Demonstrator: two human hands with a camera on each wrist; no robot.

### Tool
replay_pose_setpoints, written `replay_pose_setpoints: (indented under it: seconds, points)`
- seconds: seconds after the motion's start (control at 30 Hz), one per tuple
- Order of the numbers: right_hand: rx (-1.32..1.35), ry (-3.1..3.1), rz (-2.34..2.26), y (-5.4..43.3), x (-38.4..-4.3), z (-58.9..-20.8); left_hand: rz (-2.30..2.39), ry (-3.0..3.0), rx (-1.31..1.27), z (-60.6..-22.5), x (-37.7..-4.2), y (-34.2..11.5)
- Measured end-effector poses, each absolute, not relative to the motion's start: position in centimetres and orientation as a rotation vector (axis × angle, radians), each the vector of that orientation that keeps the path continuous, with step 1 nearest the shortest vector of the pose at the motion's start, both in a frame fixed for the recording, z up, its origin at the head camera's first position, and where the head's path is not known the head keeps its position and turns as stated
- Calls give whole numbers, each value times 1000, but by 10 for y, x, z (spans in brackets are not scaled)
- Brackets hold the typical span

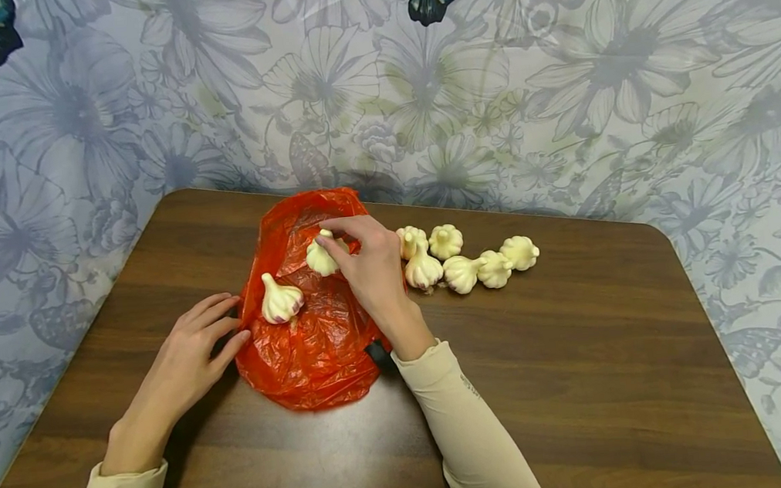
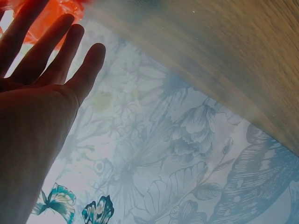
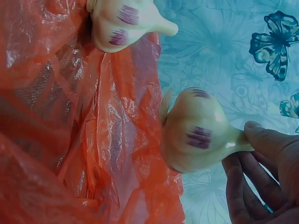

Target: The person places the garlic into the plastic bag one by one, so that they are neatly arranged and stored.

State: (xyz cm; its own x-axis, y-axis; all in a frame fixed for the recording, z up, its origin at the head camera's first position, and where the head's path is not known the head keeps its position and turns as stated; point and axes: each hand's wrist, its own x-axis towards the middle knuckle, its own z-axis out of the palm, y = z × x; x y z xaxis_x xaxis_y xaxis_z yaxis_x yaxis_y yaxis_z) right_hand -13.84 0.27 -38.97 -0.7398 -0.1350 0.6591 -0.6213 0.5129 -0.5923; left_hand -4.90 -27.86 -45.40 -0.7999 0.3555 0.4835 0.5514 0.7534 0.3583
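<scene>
A crumpled red plastic bag (image 1: 324, 358) lies spread on the table. On it rests a garlic bulb (image 1: 281, 298) with purple streaks. Above the bag's upper part, my right hand (image 1: 374, 265) pinches a second garlic bulb (image 3: 196, 135) by its stem between thumb and fingers; the right wrist view shows this grip close up. My left hand (image 1: 193, 346) has its fingers extended, with the fingertips right at the bag's left edge. In the left wrist view the fingers (image 2: 86, 70) are straight and spread near a red corner of the bag.
Several garlic bulbs (image 1: 461, 274) lie in a cluster and a row to the right of the bag. The brown wooden table (image 1: 584, 382) meets a wall with floral, butterfly-patterned covering (image 1: 435, 116) at its far edge. A small dark patch (image 1: 379, 356) shows beneath the right forearm.
</scene>
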Motion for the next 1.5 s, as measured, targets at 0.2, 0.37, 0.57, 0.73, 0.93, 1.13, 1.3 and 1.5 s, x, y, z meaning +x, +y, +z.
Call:
replay_pose_setpoints:
  seconds: [0.2, 0.37, 0.57, 0.73, 0.93, 1.13, 1.3, 1.5]
  points:
    - [627, -2227, 1155, -2, -143, -392, -690, -2573, -690, -453, -48, -278]
    - [627, -2276, 1099, -7, -148, -401, -688, -2578, -693, -453, -49, -278]
    - [631, -2312, 1048, -11, -151, -413, -683, -2579, -690, -454, -48, -278]
    - [584, -2370, 1064, -12, -152, -421, -683, -2582, -693, -455, -49, -278]
    - [585, -2472, 1110, -14, -151, -427, -684, -2581, -691, -455, -49, -280]
    - [630, -2423, 1149, -17, -150, -428, -678, -2577, -691, -455, -49, -280]
    - [689, -2420, 1169, -22, -149, -427, -686, -2584, -686, -454, -48, -280]
    - [702, -2510, 1132, -23, -149, -428, -684, -2587, -693, -454, -50, -279]
